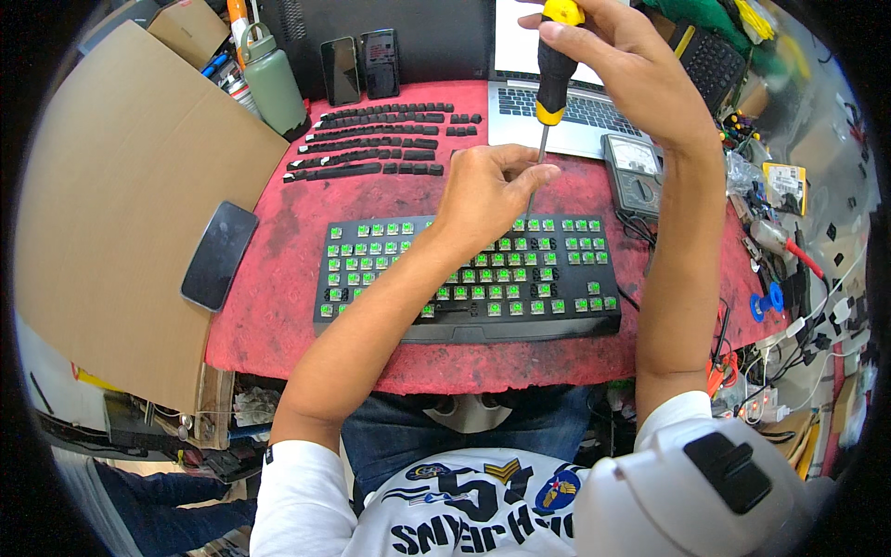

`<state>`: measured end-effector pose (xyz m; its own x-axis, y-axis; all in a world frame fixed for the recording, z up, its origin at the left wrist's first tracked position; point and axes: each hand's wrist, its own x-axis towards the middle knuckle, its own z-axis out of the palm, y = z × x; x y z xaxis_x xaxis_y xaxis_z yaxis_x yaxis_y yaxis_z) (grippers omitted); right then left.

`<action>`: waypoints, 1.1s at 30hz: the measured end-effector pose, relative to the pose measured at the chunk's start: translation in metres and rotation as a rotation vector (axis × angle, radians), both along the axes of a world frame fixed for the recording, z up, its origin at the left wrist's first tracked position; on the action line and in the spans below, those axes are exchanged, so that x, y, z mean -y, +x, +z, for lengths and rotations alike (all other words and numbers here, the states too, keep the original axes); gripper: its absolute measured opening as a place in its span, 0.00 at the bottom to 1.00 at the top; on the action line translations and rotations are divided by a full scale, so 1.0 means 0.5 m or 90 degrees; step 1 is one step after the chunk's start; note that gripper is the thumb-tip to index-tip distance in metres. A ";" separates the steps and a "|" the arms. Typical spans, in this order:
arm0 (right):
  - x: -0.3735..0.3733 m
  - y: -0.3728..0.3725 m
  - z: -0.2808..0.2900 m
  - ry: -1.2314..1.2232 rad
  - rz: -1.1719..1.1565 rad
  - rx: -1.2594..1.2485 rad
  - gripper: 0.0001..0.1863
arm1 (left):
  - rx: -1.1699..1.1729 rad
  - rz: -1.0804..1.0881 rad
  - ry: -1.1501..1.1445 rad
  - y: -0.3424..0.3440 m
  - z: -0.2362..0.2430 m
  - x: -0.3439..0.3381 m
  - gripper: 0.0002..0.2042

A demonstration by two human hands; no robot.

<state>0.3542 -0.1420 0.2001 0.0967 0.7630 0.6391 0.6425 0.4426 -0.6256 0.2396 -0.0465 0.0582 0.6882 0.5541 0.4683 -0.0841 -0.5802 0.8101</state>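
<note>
- My right hand [640, 70] wraps the black-and-yellow handle of a screwdriver [552, 79], fingers clenched around it, so the shaft stands nearly upright over the work.
- My left hand [487, 190] pinches the shaft low down, fingers closed on it near the tip; I judge this steadies the tip against slipping.
- The tip meets the top edge of a black keyboard [469, 278] with its caps off and green switches bare, lying mid-tabletop.
- The pulled keycaps [376, 141] lie in ordered rows at 11 o'clock from the keyboard, well apart, probably to keep their layout.
- A red mat [278, 278] covers the tabletop under it all.
- An analogue multimeter [634, 172] sits at 1 o'clock from the keyboard, beside a laptop [594, 111].
- A dark phone [219, 255] rests at 9 o'clock, half on cardboard.
</note>
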 end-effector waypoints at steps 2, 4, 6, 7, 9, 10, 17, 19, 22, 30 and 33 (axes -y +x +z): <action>0.010 0.008 0.013 -0.035 0.009 0.049 0.21 | -0.012 0.000 0.006 -0.001 0.004 0.003 0.11; 0.017 -0.003 0.021 -0.042 -0.040 0.123 0.20 | -0.031 0.005 0.023 -0.003 0.003 0.000 0.11; 0.021 -0.030 0.023 -0.013 -0.117 0.126 0.19 | -0.050 0.002 0.057 0.004 0.006 -0.004 0.10; 0.008 -0.033 0.020 -0.002 -0.114 -0.001 0.19 | -0.038 -0.014 0.056 0.008 0.003 -0.004 0.10; -0.020 -0.063 0.000 0.051 -0.157 -0.031 0.20 | -0.016 -0.034 0.051 0.009 -0.009 -0.010 0.10; -0.032 -0.078 -0.009 0.077 -0.179 -0.045 0.21 | 0.004 -0.037 0.055 0.011 -0.010 -0.007 0.10; -0.007 -0.063 0.031 -0.032 -0.128 -0.097 0.21 | 0.019 -0.047 0.051 0.012 -0.009 -0.001 0.12; -0.019 -0.027 0.012 -0.044 -0.070 -0.116 0.21 | 0.020 -0.043 0.059 0.013 -0.013 -0.001 0.12; 0.010 0.018 0.014 0.025 -0.037 0.178 0.20 | -0.001 -0.035 0.076 0.007 0.001 0.002 0.12; 0.004 0.001 0.010 -0.026 -0.084 0.083 0.17 | -0.009 -0.090 0.069 0.011 0.001 0.002 0.11; -0.014 -0.016 -0.011 0.061 -0.146 0.098 0.17 | -0.045 -0.104 0.064 0.014 0.002 -0.012 0.10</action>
